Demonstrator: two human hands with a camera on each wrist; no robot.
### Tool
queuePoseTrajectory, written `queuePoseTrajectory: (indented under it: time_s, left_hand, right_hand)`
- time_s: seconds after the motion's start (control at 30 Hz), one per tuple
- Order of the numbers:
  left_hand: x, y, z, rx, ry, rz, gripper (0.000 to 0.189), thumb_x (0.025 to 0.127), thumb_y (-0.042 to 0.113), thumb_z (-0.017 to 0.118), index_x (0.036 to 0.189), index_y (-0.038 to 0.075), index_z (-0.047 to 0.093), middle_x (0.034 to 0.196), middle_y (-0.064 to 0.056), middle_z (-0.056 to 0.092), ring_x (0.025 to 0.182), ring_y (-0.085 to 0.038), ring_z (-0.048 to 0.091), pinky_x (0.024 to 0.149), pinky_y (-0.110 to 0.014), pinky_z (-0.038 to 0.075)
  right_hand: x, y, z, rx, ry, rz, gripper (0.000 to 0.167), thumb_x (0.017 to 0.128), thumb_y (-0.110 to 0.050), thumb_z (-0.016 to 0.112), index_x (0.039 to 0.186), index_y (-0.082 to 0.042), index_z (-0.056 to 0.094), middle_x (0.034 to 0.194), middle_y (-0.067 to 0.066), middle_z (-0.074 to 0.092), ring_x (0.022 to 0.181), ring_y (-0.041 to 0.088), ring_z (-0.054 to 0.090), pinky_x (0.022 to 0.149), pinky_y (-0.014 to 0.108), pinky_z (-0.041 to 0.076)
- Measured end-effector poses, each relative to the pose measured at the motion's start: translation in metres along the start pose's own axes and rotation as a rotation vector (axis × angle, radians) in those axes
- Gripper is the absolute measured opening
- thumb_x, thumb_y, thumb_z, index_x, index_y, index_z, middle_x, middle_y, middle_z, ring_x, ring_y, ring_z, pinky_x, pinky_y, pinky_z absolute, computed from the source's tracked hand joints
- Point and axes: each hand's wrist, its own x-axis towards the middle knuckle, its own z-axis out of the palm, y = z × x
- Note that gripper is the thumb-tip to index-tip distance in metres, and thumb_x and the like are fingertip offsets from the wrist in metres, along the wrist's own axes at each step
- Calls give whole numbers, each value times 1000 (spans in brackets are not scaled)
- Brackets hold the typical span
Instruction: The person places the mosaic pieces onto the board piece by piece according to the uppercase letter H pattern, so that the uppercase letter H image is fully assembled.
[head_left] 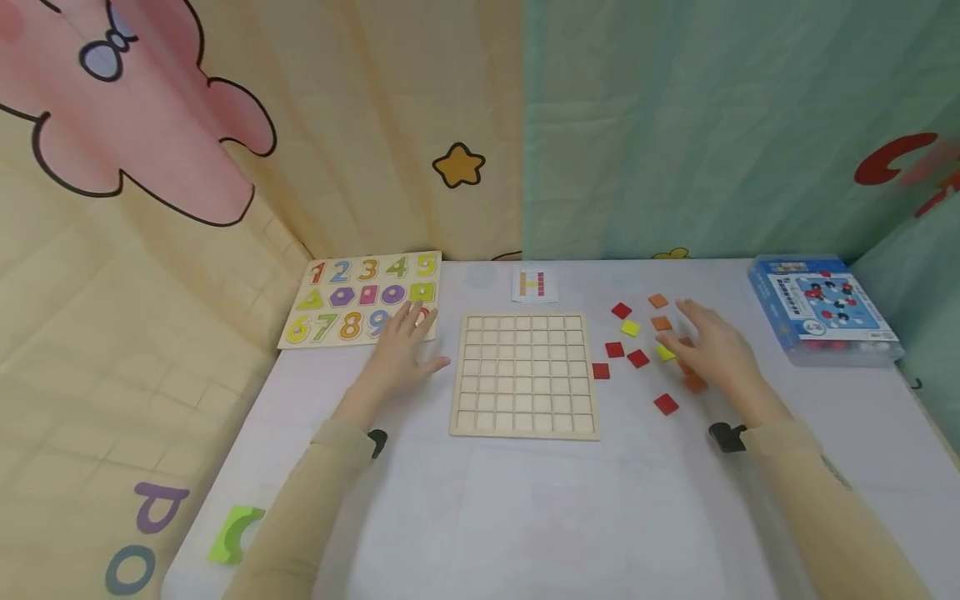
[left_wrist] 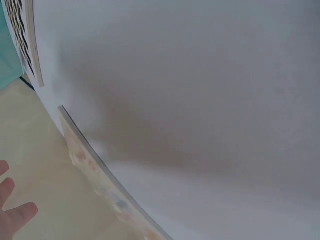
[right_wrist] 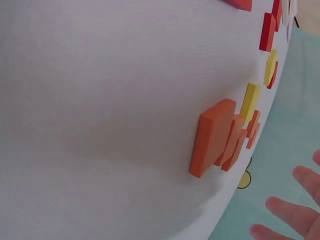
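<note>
My left hand (head_left: 401,346) has its fingers spread over the right edge of a wooden number-and-shape puzzle board (head_left: 322,334), holding nothing. On the right, my right hand (head_left: 716,350) hovers with relaxed fingers above a scatter of small square tiles. Orange tiles (right_wrist: 212,137) lie below it, some partly hidden by the hand in the head view. A yellow tile (head_left: 630,328) and several red tiles (head_left: 666,404) are nearby. Between the hands is a wooden grid board (head_left: 525,375) with bare square cells. A small pattern card (head_left: 535,284) lies behind it.
A blue box with a clear lower part (head_left: 832,312) stands at the back right of the white table (head_left: 517,517). At the front left lies a green arch-shaped block (head_left: 231,533). Printed curtains (head_left: 390,125) hang behind the table.
</note>
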Motion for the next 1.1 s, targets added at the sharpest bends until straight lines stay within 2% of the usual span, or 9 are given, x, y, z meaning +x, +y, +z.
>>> queuePoseTrajectory:
  time_s: [0.17,0.3,0.47,0.67,0.83,0.97,1.1]
  left_hand:
    - [-7,5,10,8,-52,37,84,88,50,69,153,9,35,161,-21,25,150,-41,18,123,-57,18]
    - [-10,8,18,-2,-111,37,83,88,51,68,154,13,34,163,-17,24,151,-40,17,123,-56,18]
    - [-11,12,24,-37,-170,33,82,88,48,69,154,15,33,163,-16,24,151,-39,19,123,-55,18]
    - [-12,14,26,-34,-217,37,82,88,47,70,154,17,34,162,-12,27,150,-38,24,123,-53,21]
    - [-12,15,26,-54,-224,69,76,89,44,70,153,19,38,161,-10,31,148,-37,28,122,-53,24]
    - [-13,15,26,-58,-266,78,73,90,43,69,152,20,39,161,-9,32,148,-36,28,122,-53,25]
    - [-16,13,25,-79,-311,77,75,89,45,69,153,20,38,162,-9,30,149,-36,25,122,-54,24]
  right_hand:
    - [-5,2,5,17,-3,24,74,94,-41,63,150,-1,36,150,31,36,136,51,33,107,69,35]
    - [-6,6,9,13,5,36,63,95,-36,63,142,2,46,143,32,44,131,51,38,106,68,36]
    - [-5,9,14,11,30,67,52,96,-24,62,137,5,50,138,33,48,128,51,42,106,66,38]
    - [-6,10,15,-6,82,78,45,95,-17,63,131,8,55,132,35,50,121,51,47,102,64,43]
    - [-5,13,18,-2,67,117,43,96,-16,62,128,11,55,128,35,52,112,48,50,99,61,47]
    - [-4,15,20,19,49,144,40,97,-15,60,127,12,55,125,34,54,106,45,52,97,59,49]
    - [-1,15,20,64,36,161,40,98,-13,59,129,11,54,125,33,55,106,45,52,95,57,51]
